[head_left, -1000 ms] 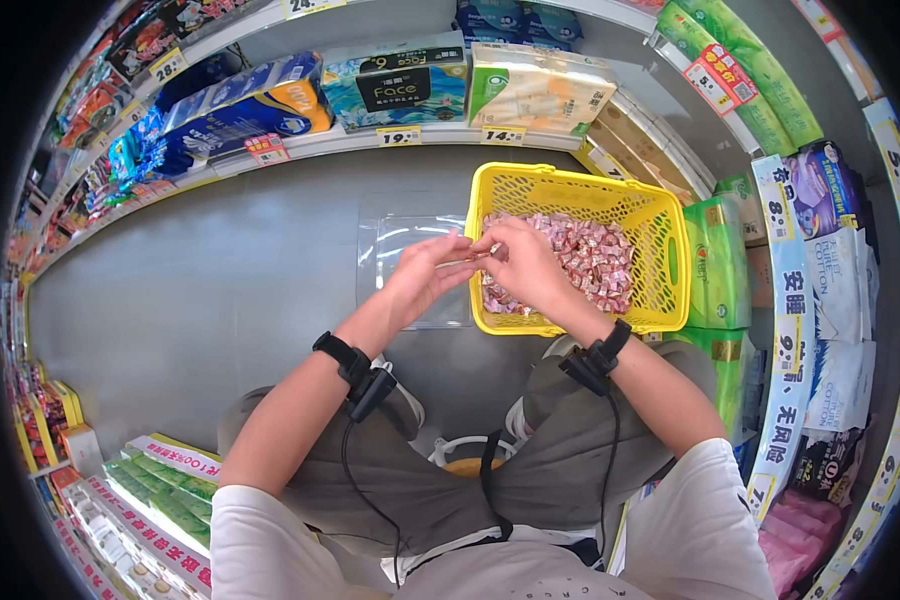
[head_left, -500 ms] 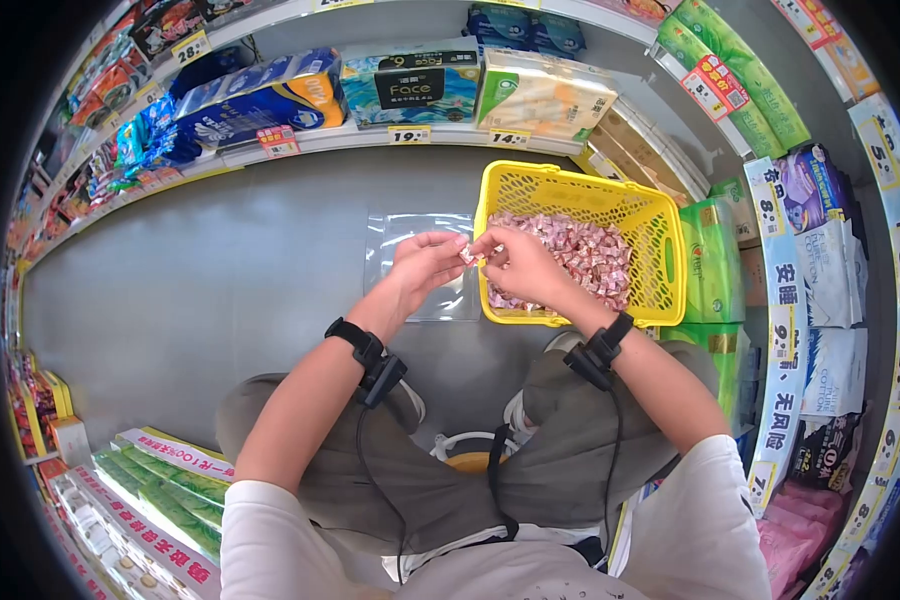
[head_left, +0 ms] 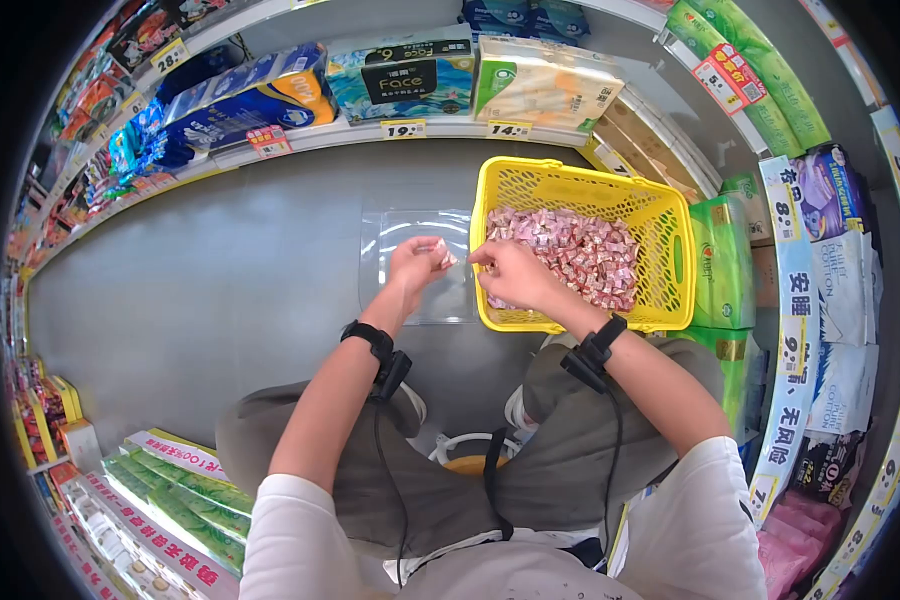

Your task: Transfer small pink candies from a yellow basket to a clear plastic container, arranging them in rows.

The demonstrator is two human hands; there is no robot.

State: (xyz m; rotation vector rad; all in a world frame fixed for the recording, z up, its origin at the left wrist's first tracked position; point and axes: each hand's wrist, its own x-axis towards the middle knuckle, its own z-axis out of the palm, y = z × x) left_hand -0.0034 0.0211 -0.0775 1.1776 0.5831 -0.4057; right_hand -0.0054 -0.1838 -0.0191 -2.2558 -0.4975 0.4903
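Observation:
My left hand (head_left: 417, 267) is closed in a pinch around a small pink-and-white wrapped candy (head_left: 448, 258), held above a clear plastic tray (head_left: 374, 240) on the grey floor. Close to its right, by the near wall of the yellow basket (head_left: 582, 177), my right hand (head_left: 520, 275) has thumb and fingers pressed together. Whatever lies between those fingertips is too small to make out. A large pile of similar wrapped candies (head_left: 595, 258) fills the bottom of the basket, partly covered by my right hand.
Shelves with tissue packs (head_left: 415, 85) run along the far side. Green packages (head_left: 722, 265) stand right against the basket's right side, beside a shelf with price strips (head_left: 785, 300). More boxed goods (head_left: 170, 490) are at lower left. My crossed legs (head_left: 610, 430) border the near side.
My hands, which met at the candy, have drawn slightly apart. The left has moved a little left and down with the candy. The view has shifted slightly.

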